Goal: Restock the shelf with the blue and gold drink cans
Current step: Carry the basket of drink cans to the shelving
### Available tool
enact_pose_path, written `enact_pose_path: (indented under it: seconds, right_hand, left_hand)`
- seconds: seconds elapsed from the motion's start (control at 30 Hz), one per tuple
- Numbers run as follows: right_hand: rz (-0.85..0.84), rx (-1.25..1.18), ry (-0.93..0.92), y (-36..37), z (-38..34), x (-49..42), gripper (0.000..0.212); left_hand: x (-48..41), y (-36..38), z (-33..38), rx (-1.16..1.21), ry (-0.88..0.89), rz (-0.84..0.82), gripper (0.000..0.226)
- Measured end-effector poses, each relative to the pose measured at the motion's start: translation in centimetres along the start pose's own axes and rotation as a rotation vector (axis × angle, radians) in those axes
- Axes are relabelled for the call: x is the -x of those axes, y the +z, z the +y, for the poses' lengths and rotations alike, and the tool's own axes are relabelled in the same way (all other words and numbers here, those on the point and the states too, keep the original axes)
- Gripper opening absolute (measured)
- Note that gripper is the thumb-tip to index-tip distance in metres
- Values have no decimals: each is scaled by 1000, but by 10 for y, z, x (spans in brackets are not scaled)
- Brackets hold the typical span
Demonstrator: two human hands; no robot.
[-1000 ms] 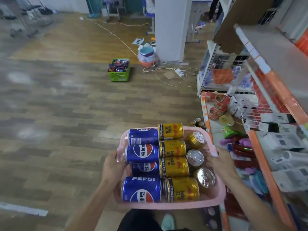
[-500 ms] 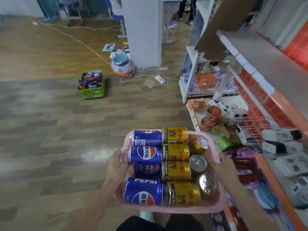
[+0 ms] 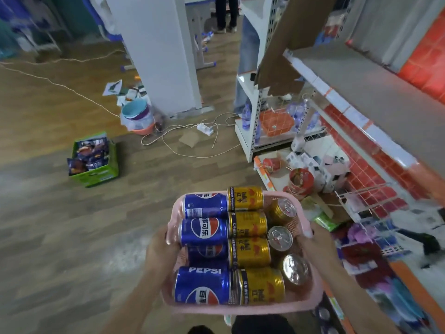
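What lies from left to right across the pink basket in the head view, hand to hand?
Holding the pink basket: left hand → blue Pepsi cans → gold cans lying sideways → gold cans showing their tops → right hand.

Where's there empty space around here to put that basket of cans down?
The grey top shelf, behind its white and orange edge strip, looks bare. So does the wood floor between the green box and the pink basket. The lower shelves are crowded with red bowls and white boxes.
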State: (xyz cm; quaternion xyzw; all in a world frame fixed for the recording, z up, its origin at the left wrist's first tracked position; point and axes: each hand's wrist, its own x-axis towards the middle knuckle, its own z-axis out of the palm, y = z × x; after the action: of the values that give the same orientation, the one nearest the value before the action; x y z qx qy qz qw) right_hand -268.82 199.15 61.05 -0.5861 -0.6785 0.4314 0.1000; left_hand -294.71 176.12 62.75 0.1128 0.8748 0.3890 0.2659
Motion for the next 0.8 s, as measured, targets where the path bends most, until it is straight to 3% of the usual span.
enact_pose_path:
  seconds: [0.43, 0.6, 0.8]
  right_hand:
    - [85, -108, 169, 10, -58, -133, 12]
    - [172, -130, 298, 28, -79, -165, 12]
    - [345, -269, 513, 75, -109, -197, 18]
  left_hand:
    - [-173, 38, 121, -41, 32, -167, 13]
    - [-243, 56, 167, -100, 115, -322, 28]
    - [-377, 93, 209, -322, 154, -506, 14]
